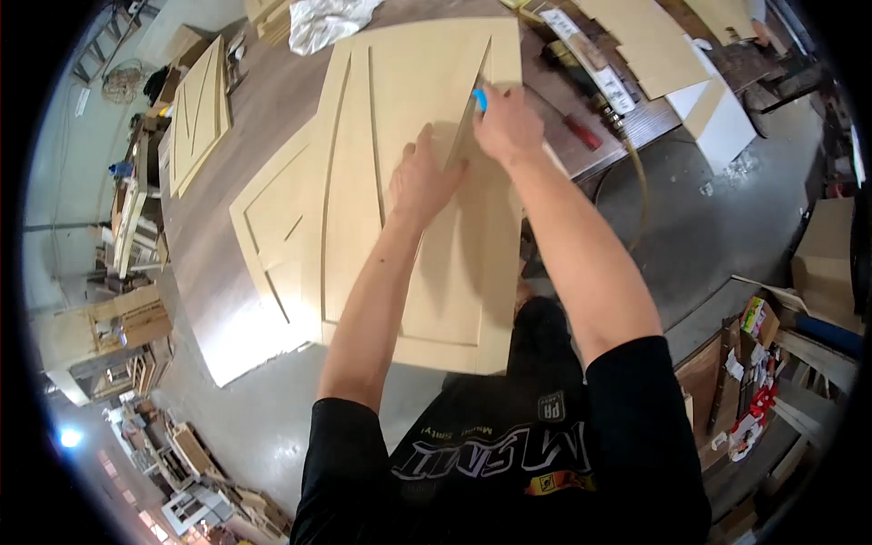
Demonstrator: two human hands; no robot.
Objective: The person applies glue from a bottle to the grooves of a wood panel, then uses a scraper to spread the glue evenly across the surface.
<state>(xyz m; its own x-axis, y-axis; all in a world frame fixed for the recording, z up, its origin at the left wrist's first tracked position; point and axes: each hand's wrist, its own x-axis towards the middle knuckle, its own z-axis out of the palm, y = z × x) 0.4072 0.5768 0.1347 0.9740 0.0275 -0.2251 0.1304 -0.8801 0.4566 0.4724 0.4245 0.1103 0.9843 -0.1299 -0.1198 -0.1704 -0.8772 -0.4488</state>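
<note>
A pale wooden door panel (427,82) with long slanted grooves lies before me, its near end overhanging the table. My right hand (510,125) is closed around a small blue object (480,99) at the right-hand slanted groove. Most of that object is hidden in my fingers, so its kind cannot be made out. On the panel's face, left of the same groove, my left hand (422,182) rests with fingers apart and holds nothing. A second grooved panel (272,218) lies partly beneath the first, to the left.
The brown table (204,250) also carries stacked panels (197,118) at left and crumpled white plastic (331,20) at the far side. Right of the panel lie a red-handled tool (581,133) and a hose (640,173). Cardboard sheets (649,50) lie beyond them.
</note>
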